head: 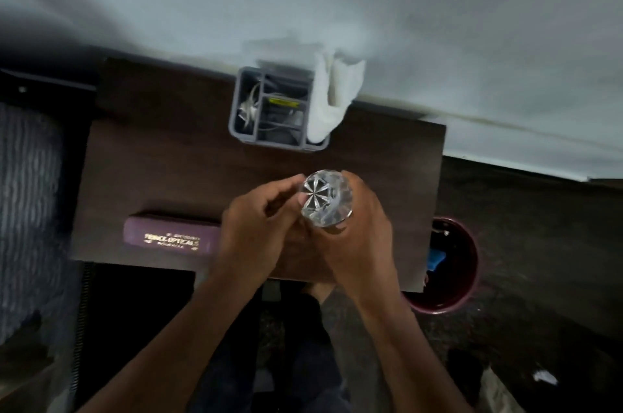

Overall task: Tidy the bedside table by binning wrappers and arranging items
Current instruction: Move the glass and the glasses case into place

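A clear cut-glass tumbler (325, 202) with a star-patterned base is held above the dark wooden bedside table (161, 170). My right hand (357, 237) wraps around its side. My left hand (256, 227) sits beside it, fingertips touching the glass's left edge. A purple spectacle case (168, 237) with gold lettering lies on the table's front left. A grey compartment organiser (269, 106) stands at the back with small items inside. White tissue (333, 95) sticks out of its right slot.
A dark red round bin (468, 264) with a blue item inside stands on the floor to the table's right. A grey wall runs behind the table. A bed edge with a grey blanket (27, 203) lies at left. A white scrap (544, 379) rests on the floor.
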`<state>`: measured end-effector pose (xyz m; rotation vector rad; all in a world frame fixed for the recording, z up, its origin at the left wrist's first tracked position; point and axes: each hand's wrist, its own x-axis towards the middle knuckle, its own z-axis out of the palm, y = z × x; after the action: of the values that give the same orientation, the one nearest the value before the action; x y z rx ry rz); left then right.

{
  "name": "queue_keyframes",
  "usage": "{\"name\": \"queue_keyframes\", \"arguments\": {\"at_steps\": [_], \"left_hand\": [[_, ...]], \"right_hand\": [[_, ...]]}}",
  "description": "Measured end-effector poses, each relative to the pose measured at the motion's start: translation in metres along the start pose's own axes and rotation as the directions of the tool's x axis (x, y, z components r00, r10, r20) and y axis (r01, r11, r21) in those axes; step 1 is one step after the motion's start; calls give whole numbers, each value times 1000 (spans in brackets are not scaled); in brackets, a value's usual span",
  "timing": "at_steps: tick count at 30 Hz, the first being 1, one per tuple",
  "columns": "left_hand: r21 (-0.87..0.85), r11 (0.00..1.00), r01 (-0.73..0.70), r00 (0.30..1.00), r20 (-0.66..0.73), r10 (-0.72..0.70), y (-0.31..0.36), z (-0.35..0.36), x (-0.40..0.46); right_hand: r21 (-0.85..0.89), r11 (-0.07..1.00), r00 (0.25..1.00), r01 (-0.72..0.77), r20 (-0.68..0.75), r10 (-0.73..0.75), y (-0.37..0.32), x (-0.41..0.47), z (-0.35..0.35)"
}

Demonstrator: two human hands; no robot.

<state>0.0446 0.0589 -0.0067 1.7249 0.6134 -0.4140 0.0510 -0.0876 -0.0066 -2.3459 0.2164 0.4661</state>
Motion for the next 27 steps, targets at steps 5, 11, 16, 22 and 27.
{"name": "queue_keyframes", "arguments": {"at_steps": [5,11,16,22,27], "left_hand": [[78,992,-95,969,234,74,28,69,21],[89,989,-117,948,308,84,54,114,58],[42,996,-77,945,320,60,62,126,73],[60,993,-99,946,315,76,66,131,71],[42,999,-31,954,300,17,61,128,56]], "right_hand": [[6,1000,987,-17,-159,18,33,34,-51],[-42,999,979,25,-202,-33,56,84,-82],[12,999,976,39,-213,-35,65,103,-88],[51,998,982,33,-190,-23,64,106,-90],[41,999,989,2,-146,4,65,104,-90]]}}
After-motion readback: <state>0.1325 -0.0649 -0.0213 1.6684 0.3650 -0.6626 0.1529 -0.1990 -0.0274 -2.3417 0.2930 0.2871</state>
